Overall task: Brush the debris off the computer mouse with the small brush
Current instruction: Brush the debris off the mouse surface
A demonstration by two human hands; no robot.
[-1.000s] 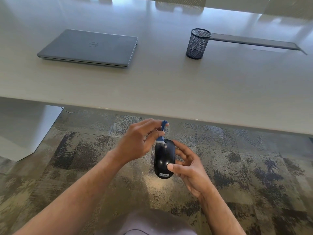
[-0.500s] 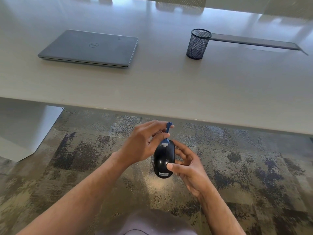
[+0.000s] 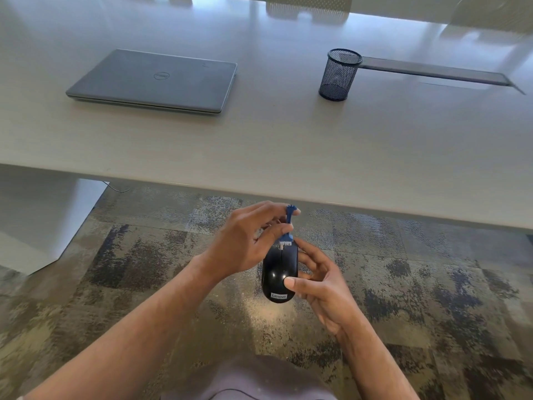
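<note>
A glossy black computer mouse (image 3: 278, 277) with a Lenovo label is held above the carpet, in front of the table edge. My right hand (image 3: 320, 281) grips it from the right side, thumb on its top. My left hand (image 3: 245, 243) pinches a small blue brush (image 3: 288, 226) by its handle. The brush stands nearly upright with its bristle head touching the mouse's far end, near the scroll wheel.
A pale table (image 3: 274, 145) spans the view beyond my hands. On it lie a closed grey laptop (image 3: 155, 80) at the left and a black mesh pen cup (image 3: 340, 75) at the right, beside a grey cable tray lid (image 3: 432, 72). Patterned carpet (image 3: 432, 284) lies below.
The brush and my left hand have shifted slightly right and away along the mouse's far end. My right hand has kept the mouse almost still.
</note>
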